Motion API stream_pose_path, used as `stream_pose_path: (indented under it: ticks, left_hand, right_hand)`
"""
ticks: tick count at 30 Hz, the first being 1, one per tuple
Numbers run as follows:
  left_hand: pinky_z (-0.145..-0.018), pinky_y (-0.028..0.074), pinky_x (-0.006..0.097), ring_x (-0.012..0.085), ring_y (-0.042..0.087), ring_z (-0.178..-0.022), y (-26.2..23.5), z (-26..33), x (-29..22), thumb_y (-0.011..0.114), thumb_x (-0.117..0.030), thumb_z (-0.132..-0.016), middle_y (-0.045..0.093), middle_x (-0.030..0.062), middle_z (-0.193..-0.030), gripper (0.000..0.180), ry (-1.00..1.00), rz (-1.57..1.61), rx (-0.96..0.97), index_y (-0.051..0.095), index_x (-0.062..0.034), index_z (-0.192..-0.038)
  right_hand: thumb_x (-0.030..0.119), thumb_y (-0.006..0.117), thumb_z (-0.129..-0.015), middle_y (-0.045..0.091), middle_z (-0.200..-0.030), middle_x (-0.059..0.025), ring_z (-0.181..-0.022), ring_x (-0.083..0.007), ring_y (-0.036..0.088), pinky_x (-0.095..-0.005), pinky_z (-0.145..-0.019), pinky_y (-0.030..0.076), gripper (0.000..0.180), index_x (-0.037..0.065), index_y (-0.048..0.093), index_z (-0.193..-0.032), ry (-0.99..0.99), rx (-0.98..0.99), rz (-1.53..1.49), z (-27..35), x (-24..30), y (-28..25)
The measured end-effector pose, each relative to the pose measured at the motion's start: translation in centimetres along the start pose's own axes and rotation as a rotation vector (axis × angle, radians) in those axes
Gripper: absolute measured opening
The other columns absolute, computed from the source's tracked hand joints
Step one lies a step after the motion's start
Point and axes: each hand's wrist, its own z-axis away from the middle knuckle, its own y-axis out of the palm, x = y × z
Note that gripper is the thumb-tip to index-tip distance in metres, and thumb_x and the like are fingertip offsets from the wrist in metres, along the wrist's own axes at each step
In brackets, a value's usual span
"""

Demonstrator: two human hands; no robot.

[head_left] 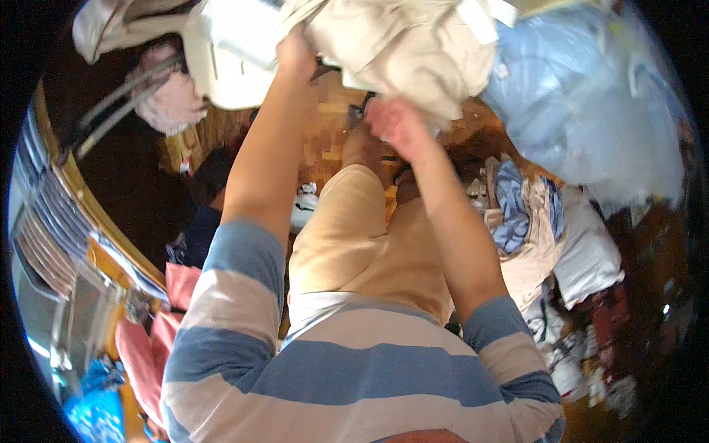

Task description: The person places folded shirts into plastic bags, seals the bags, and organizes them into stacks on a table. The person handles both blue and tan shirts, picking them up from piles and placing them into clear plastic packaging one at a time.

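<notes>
A beige cloth garment (402, 44) hangs in folds at the top of the view, with a pale tag or strip at its upper right. My left hand (295, 55) is closed on the garment's left edge, its fingertips hidden by cloth. Just below the lower edge of the cloth is my right hand (399, 125). Its fingers are curled and a little blurred, and whatever may be in them does not show. Left of my left hand stands a white, smooth-sided object (229, 81), brightly lit.
A large pale-blue plastic bag (583, 103) bulges at the upper right. Below it lie piled clothes (517, 214) and a white bag (587, 251). Folded clothes (52, 229) are stacked on the left, near pink cloth (144, 354) and a bright blue bag (96, 406). Wooden flooring (325, 125) shows between my arms.
</notes>
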Motion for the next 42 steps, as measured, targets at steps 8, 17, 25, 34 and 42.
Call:
stream_pose_path:
  ticks: [8,17,25,34,42]
  left_hand:
    - [-0.089,0.05,0.033,0.0169,0.061,-0.103,-6.8,13.5,8.1,0.061,-0.033,-0.101,0.063,0.0087,-0.121,0.043,-0.214,-0.593,0.571,0.055,-0.0021,-0.13]
    - [-0.082,0.055,0.034,0.0221,0.07,-0.095,3.1,28.0,10.7,0.067,-0.025,-0.096,0.072,0.013,-0.108,0.036,0.29,-1.682,1.353,0.063,0.0001,-0.121]
    - [-0.082,0.053,0.031,0.0179,0.067,-0.093,8.9,32.2,14.4,0.067,-0.029,-0.097,0.071,0.0124,-0.108,0.038,0.213,-1.735,1.556,0.062,-0.0015,-0.123]
    - [-0.083,0.05,0.028,0.0132,0.063,-0.093,7.3,42.1,22.0,0.065,-0.026,-0.098,0.069,0.0086,-0.108,0.036,0.139,-1.989,1.652,0.061,0.0,-0.122]
    - [-0.079,0.048,0.026,0.0107,0.06,-0.091,12.0,48.6,23.7,0.065,-0.027,-0.099,0.067,0.0049,-0.105,0.037,0.121,-2.019,1.804,0.061,-0.0003,-0.124]
  right_hand:
    - [0.033,0.066,-0.096,0.071,-0.098,-0.0132,-0.095,-0.0243,0.067,-0.0379,-0.082,0.053,0.031,0.003,0.068,-0.104,-0.413,-0.354,0.701,16.6,-12.6,-5.8]
    - [0.009,0.07,-0.082,0.067,-0.089,-0.0082,-0.08,-0.0219,0.067,-0.0364,-0.068,0.054,0.006,0.011,0.068,-0.088,-1.737,-0.7,0.615,53.5,-8.0,-1.1]
    - [0.024,0.069,-0.09,0.076,-0.105,-0.0039,-0.077,-0.0168,0.072,-0.0248,-0.062,0.058,0.02,0.018,0.073,-0.109,-2.112,-1.272,0.77,69.8,-17.2,-2.0]
    - [0.025,0.069,-0.092,0.076,-0.095,0.0014,-0.083,-0.0156,0.072,-0.0297,-0.077,0.057,0.021,0.015,0.072,-0.11,-1.86,-1.567,0.352,75.8,-30.5,-3.8]
    - [0.024,0.066,-0.09,0.068,-0.091,-0.0122,-0.083,-0.0319,0.068,-0.0435,-0.073,0.056,0.026,0.009,0.065,-0.111,-1.43,-1.583,0.082,60.5,-37.5,-15.4]
